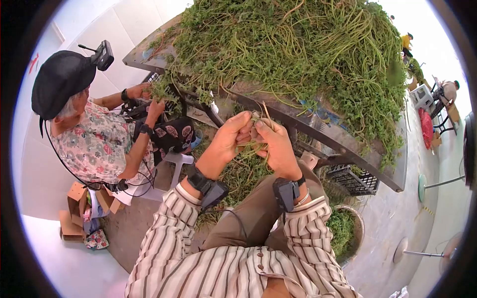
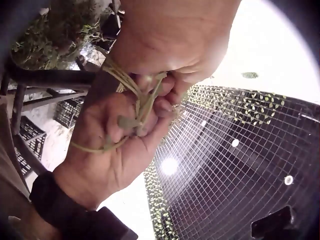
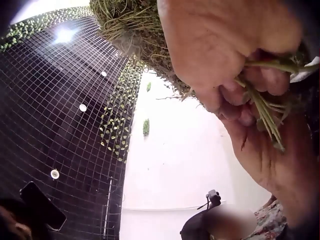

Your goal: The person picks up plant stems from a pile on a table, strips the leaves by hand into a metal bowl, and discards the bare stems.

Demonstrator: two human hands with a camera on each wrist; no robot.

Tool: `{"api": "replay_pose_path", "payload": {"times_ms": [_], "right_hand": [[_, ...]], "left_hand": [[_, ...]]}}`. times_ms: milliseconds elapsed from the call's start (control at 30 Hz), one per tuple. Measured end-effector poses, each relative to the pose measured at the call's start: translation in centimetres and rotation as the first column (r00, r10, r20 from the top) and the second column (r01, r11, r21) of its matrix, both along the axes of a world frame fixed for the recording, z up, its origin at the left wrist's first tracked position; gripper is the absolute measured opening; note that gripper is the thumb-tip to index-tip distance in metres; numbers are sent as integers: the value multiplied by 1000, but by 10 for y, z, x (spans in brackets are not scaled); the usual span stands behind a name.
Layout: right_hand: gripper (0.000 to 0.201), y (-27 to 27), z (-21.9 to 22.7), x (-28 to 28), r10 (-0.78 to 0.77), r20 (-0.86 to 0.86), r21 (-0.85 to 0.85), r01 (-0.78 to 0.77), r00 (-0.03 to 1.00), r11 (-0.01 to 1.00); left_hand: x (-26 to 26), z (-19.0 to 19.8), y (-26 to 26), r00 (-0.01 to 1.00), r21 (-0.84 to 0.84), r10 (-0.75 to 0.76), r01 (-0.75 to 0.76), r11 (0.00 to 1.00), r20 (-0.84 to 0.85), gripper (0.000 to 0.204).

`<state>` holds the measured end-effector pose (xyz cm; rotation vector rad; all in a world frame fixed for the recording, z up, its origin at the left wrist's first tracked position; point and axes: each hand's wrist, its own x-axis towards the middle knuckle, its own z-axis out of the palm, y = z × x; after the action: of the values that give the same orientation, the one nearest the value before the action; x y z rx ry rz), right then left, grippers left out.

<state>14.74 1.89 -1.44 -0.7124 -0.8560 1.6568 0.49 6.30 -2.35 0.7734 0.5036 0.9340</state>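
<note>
In the head view my left hand and right hand meet in front of the table edge. Between their fingers are thin green stems, pinched by both hands, with a pale stalk sticking up. The left wrist view shows stems with a few small leaves across the curled fingers of both hands. Seen from the right wrist, a short bunch of stems pokes out below the right hand, whose fingers are bent against the left.
A large heap of leafy stems covers the metal table. Black crates stand under it, and a round tub of greens sits at my right. Another person sits at left, near cardboard boxes. Loose greens lie below my hands.
</note>
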Motion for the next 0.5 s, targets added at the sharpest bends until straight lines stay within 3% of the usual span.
{"api": "replay_pose_path", "payload": {"times_ms": [100,167,200,267,300,500], "right_hand": [[23,0,1,5,36,53,-80,-32,998,996],[25,-3,6,4,32,134,-132,-14,990,991],[25,-4,6,5,32,130,-136,-14,991,991],[27,-4,6,6,111,151,-76,-100,982,992],[27,-4,6,5,110,148,-76,-100,983,992],[23,-2,2,3,63,295,-75,-43,953,996]], "left_hand": [[-4,4,-1,998,6,-29,30,1000,-47,29],[-14,12,1,956,149,-71,117,982,-283,27],[-19,16,2,955,145,-72,118,982,-287,27],[-28,25,5,871,283,-83,245,927,-484,26],[-28,33,2,834,271,-55,240,932,-550,28],[-31,30,9,666,454,70,424,783,-742,34]]}}
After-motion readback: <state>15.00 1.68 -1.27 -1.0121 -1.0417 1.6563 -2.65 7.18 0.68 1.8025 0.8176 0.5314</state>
